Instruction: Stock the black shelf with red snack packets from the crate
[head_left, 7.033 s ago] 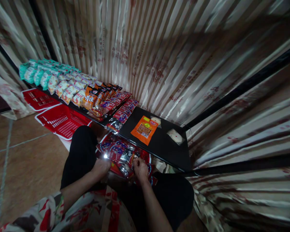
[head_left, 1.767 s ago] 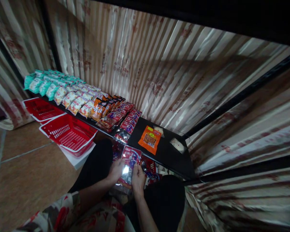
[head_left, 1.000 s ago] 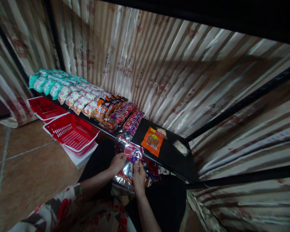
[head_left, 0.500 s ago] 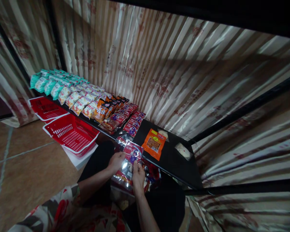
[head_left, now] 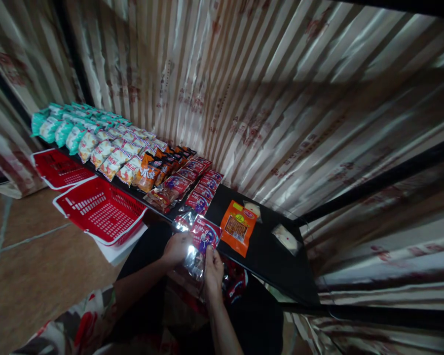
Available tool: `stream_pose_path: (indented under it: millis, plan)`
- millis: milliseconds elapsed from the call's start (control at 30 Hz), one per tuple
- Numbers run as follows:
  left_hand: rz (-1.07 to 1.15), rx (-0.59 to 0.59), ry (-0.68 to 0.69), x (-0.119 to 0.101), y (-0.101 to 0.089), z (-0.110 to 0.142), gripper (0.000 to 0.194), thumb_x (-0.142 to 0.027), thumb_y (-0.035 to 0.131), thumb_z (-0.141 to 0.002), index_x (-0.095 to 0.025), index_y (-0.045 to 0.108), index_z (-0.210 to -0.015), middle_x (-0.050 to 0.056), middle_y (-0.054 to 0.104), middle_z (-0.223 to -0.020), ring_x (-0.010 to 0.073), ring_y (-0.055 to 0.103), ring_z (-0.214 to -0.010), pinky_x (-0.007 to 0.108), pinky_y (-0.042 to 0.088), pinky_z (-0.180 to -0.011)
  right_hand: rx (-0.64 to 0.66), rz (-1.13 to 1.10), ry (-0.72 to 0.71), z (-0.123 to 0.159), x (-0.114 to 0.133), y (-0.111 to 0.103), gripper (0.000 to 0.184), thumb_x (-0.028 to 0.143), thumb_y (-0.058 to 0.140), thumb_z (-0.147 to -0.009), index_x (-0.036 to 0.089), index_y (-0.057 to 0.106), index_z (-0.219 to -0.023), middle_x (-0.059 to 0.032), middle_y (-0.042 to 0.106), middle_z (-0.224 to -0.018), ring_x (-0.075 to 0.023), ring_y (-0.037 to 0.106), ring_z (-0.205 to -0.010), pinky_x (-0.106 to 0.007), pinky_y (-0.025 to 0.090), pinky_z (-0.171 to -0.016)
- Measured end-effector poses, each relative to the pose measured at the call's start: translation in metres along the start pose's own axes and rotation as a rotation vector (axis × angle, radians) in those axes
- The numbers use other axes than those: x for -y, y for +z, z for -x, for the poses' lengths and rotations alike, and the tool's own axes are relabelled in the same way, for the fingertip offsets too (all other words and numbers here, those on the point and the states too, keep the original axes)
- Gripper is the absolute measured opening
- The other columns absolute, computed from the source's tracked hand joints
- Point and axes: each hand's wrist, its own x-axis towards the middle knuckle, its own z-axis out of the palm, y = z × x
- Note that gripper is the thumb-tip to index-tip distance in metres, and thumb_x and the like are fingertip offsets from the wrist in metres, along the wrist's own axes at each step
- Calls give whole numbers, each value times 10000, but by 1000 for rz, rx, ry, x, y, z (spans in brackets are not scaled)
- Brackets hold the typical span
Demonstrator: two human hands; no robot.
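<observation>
Both my hands grip a shiny red and clear snack packet (head_left: 202,241) just in front of the low black shelf (head_left: 266,261). My left hand (head_left: 176,248) is closed on the packet's left side. My right hand (head_left: 213,268) pinches its lower right edge. More red packets (head_left: 234,283) lie in my lap under the held one, partly hidden. The packet's top edge reaches the shelf's front edge, next to a stack of similar red packets (head_left: 197,201).
The shelf carries rows of snack bags: teal ones (head_left: 55,125) at far left, white and red ones (head_left: 107,158), orange ones (head_left: 151,172). An orange packet (head_left: 238,227) and two small pale packets (head_left: 286,238) lie on its right part. Two red baskets (head_left: 99,209) sit on the floor. Striped curtain behind.
Over seven seconds my hands lifted one packet from the pile in my lap and brought it up and forward toward the shelf's front edge. The view shifted slightly.
</observation>
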Motion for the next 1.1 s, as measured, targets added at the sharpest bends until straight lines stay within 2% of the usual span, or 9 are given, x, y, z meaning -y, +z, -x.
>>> stream_pose_path:
  millis: [133, 267, 367, 567, 733, 900, 1033, 1100]
  plan:
    - [1, 44, 7, 1, 3, -1, 366, -438, 428, -799, -185, 567, -574, -11, 577, -590, 145, 510, -589, 219, 307, -512, -35, -26, 15, -8, 14, 1, 428, 596, 574, -684, 184, 620, -792, -3, 661, -659, -152, 583, -555, -246, 430, -500]
    - [69, 93, 27, 1, 3, -2, 360, -431, 397, -794, -185, 502, -554, -24, 511, -548, 126, 463, -540, 223, 305, -500, -58, -73, 93, -16, 22, 5, 431, 607, 577, -677, 180, 605, -716, -8, 641, -574, -171, 587, -520, -267, 439, -485]
    - [146, 121, 22, -3, -1, 1, 304, -419, 425, -763, -188, 480, -573, -33, 497, -559, 121, 459, -550, 220, 324, -514, -51, -128, 98, -21, 24, 9, 459, 630, 578, -660, 178, 597, -737, -12, 648, -572, -173, 593, -508, -268, 436, -463]
    - [212, 222, -53, -10, -9, 15, 215, -352, 474, -705, -193, 452, -562, -42, 485, -551, 121, 463, -568, 225, 347, -539, -87, -186, 140, -22, 28, 12, 458, 623, 652, -580, 183, 585, -691, -6, 648, -557, -162, 578, -466, -250, 400, -413]
    - [239, 203, -49, -5, -8, 16, 200, -357, 472, -698, -192, 463, -585, -42, 494, -561, 118, 463, -569, 224, 357, -542, -63, -168, 138, -16, 33, 9, 439, 594, 649, -609, 169, 607, -710, -5, 636, -557, -167, 582, -498, -253, 413, -452]
    - [233, 194, -57, -1, -7, 12, 219, -385, 454, -718, -183, 513, -658, -14, 564, -641, 139, 512, -624, 228, 379, -554, -11, -15, 65, -5, 21, -1, 428, 596, 578, -683, 185, 602, -799, 3, 649, -651, -162, 585, -580, -251, 427, -515]
    - [217, 176, -59, -3, -6, 12, 232, -390, 444, -727, -181, 495, -641, -18, 531, -614, 129, 485, -595, 224, 358, -528, -27, 131, -22, 3, 2, -10, 431, 592, 562, -690, 200, 609, -862, -16, 677, -796, -185, 611, -727, -250, 449, -591]
    - [203, 170, -51, -5, -4, 11, 234, -390, 450, -720, -188, 456, -602, -28, 499, -580, 120, 459, -570, 221, 344, -514, -33, 158, -28, 5, -6, -14, 438, 595, 561, -685, 201, 614, -868, -19, 680, -801, -194, 617, -748, -258, 459, -616]
